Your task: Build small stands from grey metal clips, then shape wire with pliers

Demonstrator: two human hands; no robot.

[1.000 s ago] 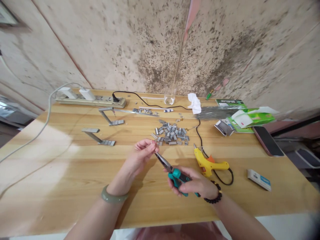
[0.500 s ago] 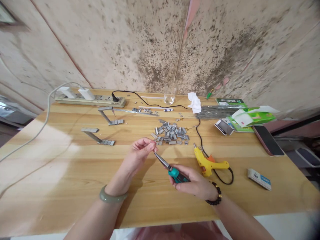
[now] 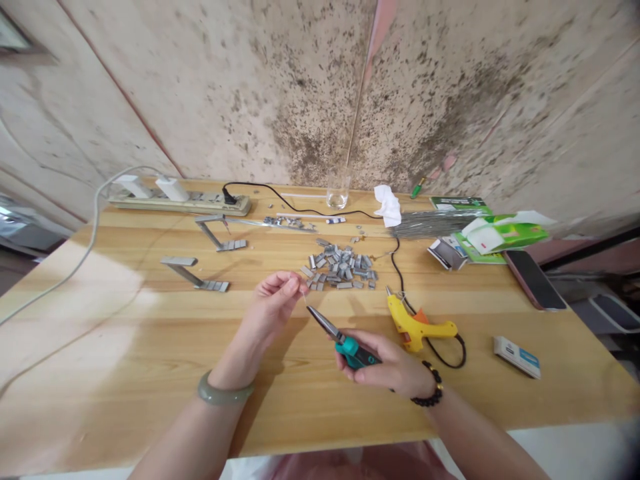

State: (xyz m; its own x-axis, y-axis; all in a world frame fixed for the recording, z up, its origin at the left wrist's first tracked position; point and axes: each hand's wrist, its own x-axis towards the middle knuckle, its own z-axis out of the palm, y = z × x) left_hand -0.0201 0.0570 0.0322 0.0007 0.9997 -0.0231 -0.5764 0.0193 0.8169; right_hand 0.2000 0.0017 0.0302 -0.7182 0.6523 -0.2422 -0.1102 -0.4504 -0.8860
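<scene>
Your left hand (image 3: 274,300) has its thumb and index finger closed in a fine pinch, and from them a thin pale strand (image 3: 305,297) comes down, above the table (image 3: 150,353) and on your side of the pile of grey metal pieces (image 3: 343,263). Your right hand (image 3: 385,363) is wrapped around the handles of the pliers (image 3: 350,348), with their nose pointing to the strand. For good work here, I would pinch close to the end, hold both wrists calm, and let the nose meet the strand straight, with only light squeezing, because so thin a thing can bend or slip. What your left fingertips cover cannot be seen. I also cannot tell if the nose touches the strand, and your right palm hides part of the handles.
</scene>
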